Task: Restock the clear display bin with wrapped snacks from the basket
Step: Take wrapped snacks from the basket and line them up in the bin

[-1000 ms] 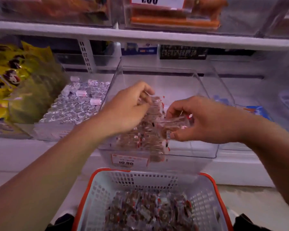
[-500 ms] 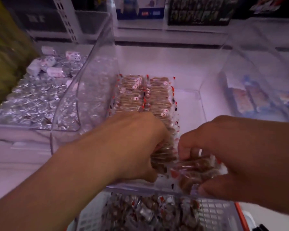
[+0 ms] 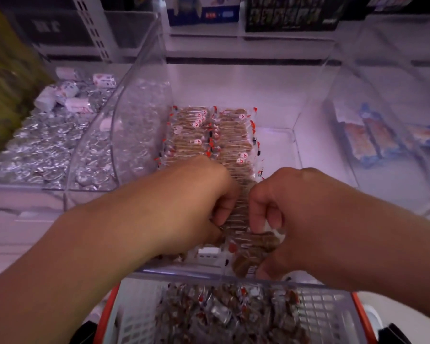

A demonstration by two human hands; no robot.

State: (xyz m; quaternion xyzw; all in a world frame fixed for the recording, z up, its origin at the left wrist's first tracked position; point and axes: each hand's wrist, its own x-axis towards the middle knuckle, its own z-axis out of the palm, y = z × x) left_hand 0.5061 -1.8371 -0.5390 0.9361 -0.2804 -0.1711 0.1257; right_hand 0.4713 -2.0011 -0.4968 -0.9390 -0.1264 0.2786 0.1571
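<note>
The clear display bin [image 3: 278,95] sits on the shelf in front of me, with two neat rows of brown wrapped snacks [image 3: 224,135] along its left half. Both hands are inside its front end. My left hand [image 3: 196,207] presses its curled fingers against the near end of the rows. My right hand [image 3: 291,214] pinches a few wrapped snacks [image 3: 253,249] just inside the front wall. Below, the white basket with an orange rim [image 3: 333,309] holds a loose heap of the same snacks [image 3: 224,311].
A bin of silver-wrapped sweets [image 3: 42,145] stands to the left, touching the clear bin's curved side. Another clear bin with blue and orange packets [image 3: 372,137] stands to the right. Boxes line the shelf back. The right half of the display bin floor is bare.
My right hand has brought its snacks left, up against the near end of the rows. My left hand has shifted slightly right toward it. The view has tilted down a little.
</note>
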